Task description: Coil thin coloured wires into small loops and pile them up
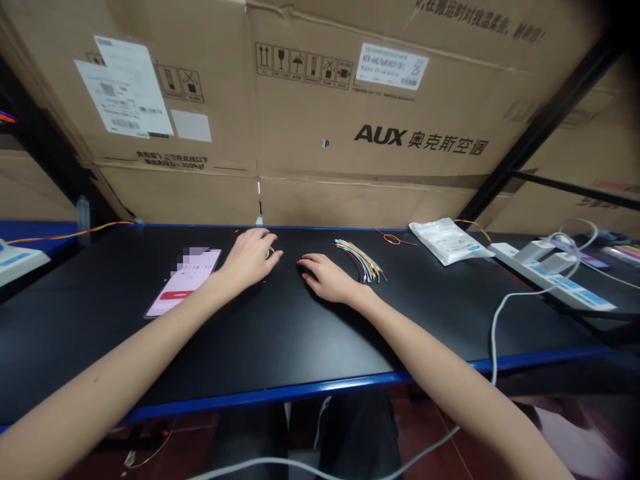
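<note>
My left hand (253, 257) rests on the black tabletop, its fingers curved round a small bit of yellow wire (271, 252). That wire shows between thumb and forefinger; the rest of it is hidden by the hand. A short way to the right, my right hand (327, 279) lies palm down with its fingers loosely bent and apart, nothing visible in them. Close beyond it is a bundle of thin multicoloured wires (361, 260), lying on the table and not touched by the fingers. Left of my left hand, partly behind the forearm, lies a phone (187, 283) with a lit screen.
A white plastic packet (447, 241) and a loose orange wire loop (393, 239) lie at the back right. A power strip (555, 277) with a grey cable (495, 327) runs along the right side. Large cardboard boxes (310, 200) stand behind the blue-edged table (280, 347).
</note>
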Available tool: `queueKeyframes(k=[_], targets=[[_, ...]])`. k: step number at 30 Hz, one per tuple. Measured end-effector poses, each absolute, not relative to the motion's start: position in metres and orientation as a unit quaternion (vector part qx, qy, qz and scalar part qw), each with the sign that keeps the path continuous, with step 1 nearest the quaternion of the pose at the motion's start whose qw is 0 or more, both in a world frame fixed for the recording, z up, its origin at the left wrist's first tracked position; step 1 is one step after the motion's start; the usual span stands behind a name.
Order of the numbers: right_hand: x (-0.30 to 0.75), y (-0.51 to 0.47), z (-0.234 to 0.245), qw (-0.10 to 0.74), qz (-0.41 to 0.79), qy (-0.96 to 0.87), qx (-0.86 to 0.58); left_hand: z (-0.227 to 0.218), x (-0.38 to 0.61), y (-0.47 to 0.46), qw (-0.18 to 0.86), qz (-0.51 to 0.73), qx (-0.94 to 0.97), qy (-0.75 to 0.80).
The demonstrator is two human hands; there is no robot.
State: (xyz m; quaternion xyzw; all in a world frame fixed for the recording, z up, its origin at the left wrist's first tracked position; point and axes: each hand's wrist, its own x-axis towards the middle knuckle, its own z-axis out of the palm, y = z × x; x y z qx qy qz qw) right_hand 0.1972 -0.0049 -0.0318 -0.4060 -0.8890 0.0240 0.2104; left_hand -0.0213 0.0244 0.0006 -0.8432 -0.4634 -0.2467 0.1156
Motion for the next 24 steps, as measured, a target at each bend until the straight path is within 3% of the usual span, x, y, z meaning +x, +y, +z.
queueKeyframes(k=[6, 16, 24], targets=[[0.206, -0.001, -0.025, 0.208, 0.015, -0.894, -0.397, -0.020, -0.002, -0.014, 0.023, -0.261, -0.914, -0.311], [0.243, 0.015, -0.009, 0.182, -0.071, -0.743, -0.641, -0.029, -0.002, -0.023, -0.021, -0.222, -0.912, -0.344], [0.249, 0.019, -0.019, 0.120, -0.090, -0.718, -0.680, -0.030, -0.002, -0.024, -0.020, -0.227, -0.915, -0.331]])
